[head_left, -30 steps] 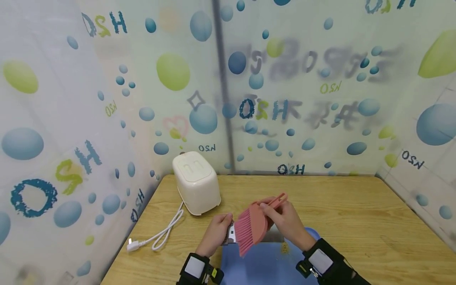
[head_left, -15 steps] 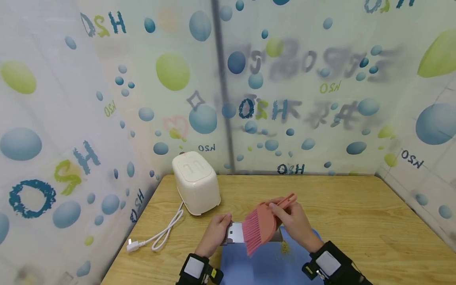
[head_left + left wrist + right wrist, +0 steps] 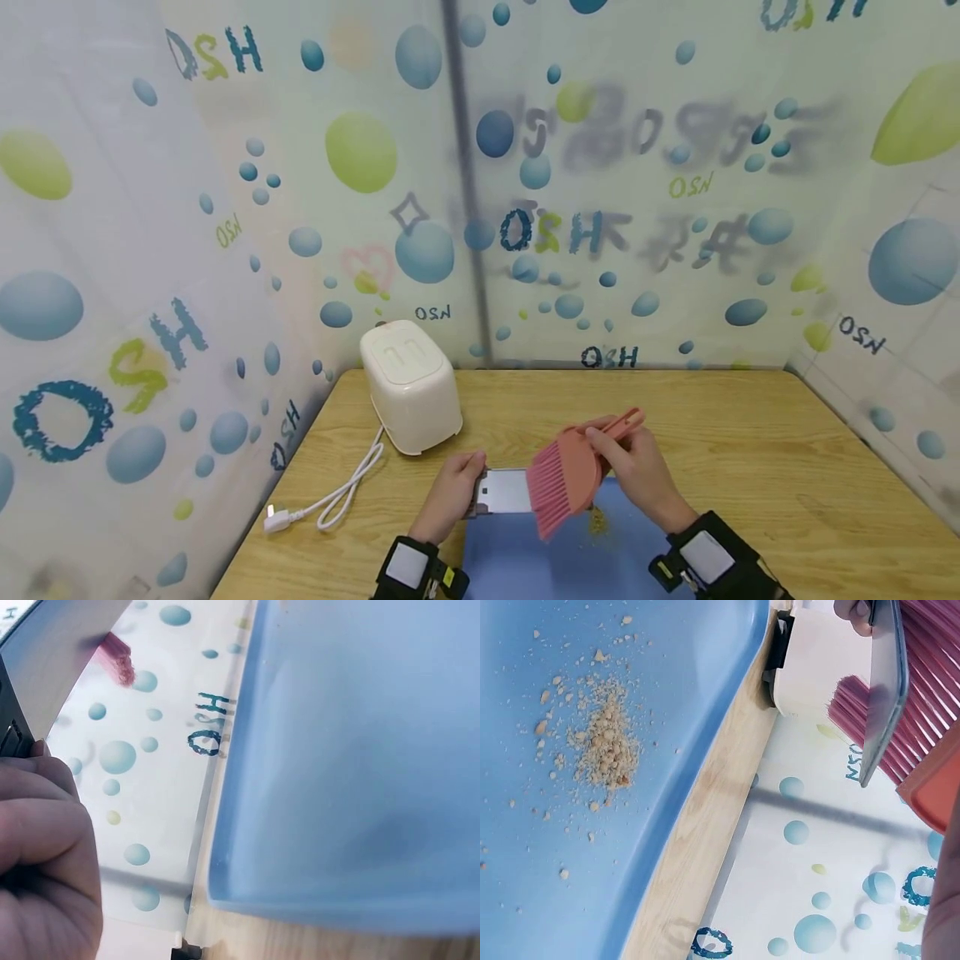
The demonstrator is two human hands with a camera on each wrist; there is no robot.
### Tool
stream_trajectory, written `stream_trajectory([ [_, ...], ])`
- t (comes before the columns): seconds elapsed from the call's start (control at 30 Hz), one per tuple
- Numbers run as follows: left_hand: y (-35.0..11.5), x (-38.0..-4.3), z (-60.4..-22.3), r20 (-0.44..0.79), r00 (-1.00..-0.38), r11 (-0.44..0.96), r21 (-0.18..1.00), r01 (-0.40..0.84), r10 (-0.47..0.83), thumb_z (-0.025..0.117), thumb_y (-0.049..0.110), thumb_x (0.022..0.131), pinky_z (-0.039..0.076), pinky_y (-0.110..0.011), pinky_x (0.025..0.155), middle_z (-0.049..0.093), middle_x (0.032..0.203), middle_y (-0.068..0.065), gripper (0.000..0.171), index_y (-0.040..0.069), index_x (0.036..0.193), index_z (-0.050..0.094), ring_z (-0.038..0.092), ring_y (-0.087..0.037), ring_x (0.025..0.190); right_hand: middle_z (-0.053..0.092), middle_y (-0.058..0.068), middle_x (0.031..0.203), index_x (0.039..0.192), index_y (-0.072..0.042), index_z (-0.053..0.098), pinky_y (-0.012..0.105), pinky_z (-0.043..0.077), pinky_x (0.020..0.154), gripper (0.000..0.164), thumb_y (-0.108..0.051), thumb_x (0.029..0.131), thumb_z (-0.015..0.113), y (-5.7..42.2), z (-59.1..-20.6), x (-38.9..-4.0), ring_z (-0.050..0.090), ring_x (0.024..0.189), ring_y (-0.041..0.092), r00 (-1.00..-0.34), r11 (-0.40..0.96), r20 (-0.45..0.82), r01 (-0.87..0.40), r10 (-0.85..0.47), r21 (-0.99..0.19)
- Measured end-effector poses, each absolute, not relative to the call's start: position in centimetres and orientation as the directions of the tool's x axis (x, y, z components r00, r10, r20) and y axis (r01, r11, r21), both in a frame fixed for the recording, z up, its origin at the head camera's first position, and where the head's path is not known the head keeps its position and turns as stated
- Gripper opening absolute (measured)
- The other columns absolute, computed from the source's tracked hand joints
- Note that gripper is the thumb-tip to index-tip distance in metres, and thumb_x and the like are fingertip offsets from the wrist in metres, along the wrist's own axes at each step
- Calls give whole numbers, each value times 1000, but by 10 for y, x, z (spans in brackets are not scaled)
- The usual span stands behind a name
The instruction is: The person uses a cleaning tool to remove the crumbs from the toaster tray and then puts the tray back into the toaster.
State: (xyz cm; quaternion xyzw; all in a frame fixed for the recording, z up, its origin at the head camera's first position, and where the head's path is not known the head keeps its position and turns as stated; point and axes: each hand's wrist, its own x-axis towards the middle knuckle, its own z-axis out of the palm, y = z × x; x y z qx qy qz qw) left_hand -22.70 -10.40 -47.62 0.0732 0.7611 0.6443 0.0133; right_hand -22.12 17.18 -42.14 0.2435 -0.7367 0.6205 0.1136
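In the head view my left hand [image 3: 452, 490] grips the left end of a flat metal crumb tray [image 3: 506, 492], held over the far part of a blue tray [image 3: 510, 562]. My right hand [image 3: 637, 473] pinches a pink hand brush [image 3: 581, 467] near its handle, bristles pointing down-left. The bristles cover the right end of the crumb tray. The right wrist view has bristles [image 3: 847, 709] showing on both sides of the metal sheet [image 3: 885, 690]; exact contact is hard to tell. A pile of crumbs [image 3: 607, 742] lies on the blue tray, with specks scattered around it.
A white toaster [image 3: 411, 387] stands at the back left of the wooden table [image 3: 720, 433]. Its white cord [image 3: 348, 492] lies looped beside it, ending in a plug [image 3: 277, 520]. Patterned curtains [image 3: 637, 208] enclose the table's back and sides.
My right hand has moved the brush rightward along the metal crumb tray, uncovering more of its surface. My left hand and the crumb tray have stayed nearly in place.
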Motion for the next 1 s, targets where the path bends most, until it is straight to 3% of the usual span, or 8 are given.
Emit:
stream_trajectory([
  [0.43,-110,-226,-479,65,-991,160,984,83,117,47,24,109,40,-24,58,47,69,1,38,5,77,51,51,-16,63,73,15,90,114,10,67,28,54,54,23,-5,104,54,188,-422,-220,66,63,11,-883,212,450,-468,-130,-858],
  [0.7,-111,-226,-480,55,-994,184,980,72,94,46,23,110,42,-26,61,49,72,0,37,-1,84,57,53,-16,66,73,6,85,115,10,67,28,55,55,24,-7,104,54,199,-421,-218,67,63,11,-903,247,420,-428,-89,-869],
  [1.0,-113,-228,-482,41,-996,206,977,56,81,44,20,110,40,-25,60,49,70,2,36,3,81,55,51,-15,65,72,0,82,114,11,67,28,55,55,25,-7,104,53,210,-423,-217,66,63,11,-902,274,428,-428,-63,-861],
])
